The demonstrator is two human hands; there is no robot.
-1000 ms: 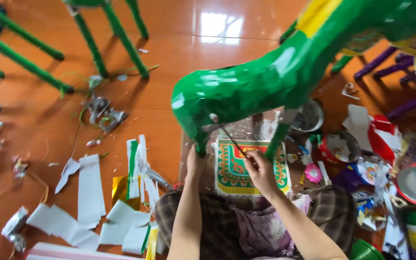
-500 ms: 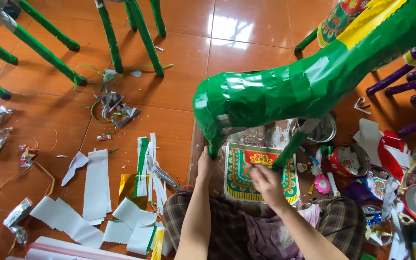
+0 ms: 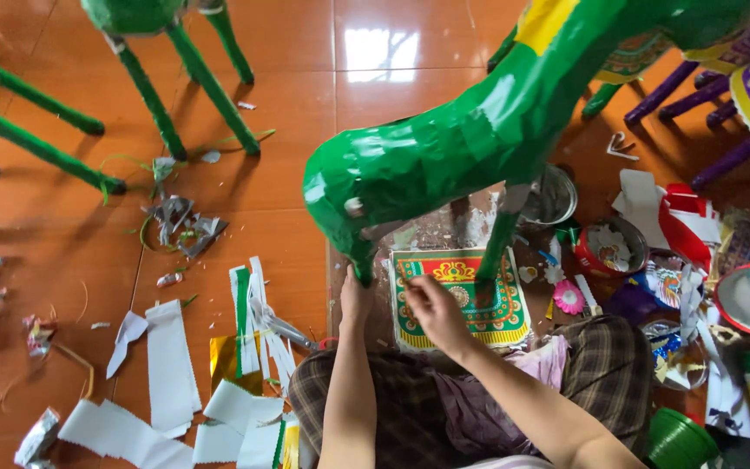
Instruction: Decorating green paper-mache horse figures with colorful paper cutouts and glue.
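Left hand [image 3: 356, 300] steadying green paper horse [image 3: 444, 156] at muzzle, grip hidden. Right hand [image 3: 431, 308] fingers pinching patterned paper panel [image 3: 457, 300] on floor [image 3: 288, 217] under head. Likely risk: crooked placement or tearing through uneven pull.

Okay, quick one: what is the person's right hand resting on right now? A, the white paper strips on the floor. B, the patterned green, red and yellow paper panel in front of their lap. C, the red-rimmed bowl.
B: the right hand lies on the patterned paper panel under the green paper horse figure.
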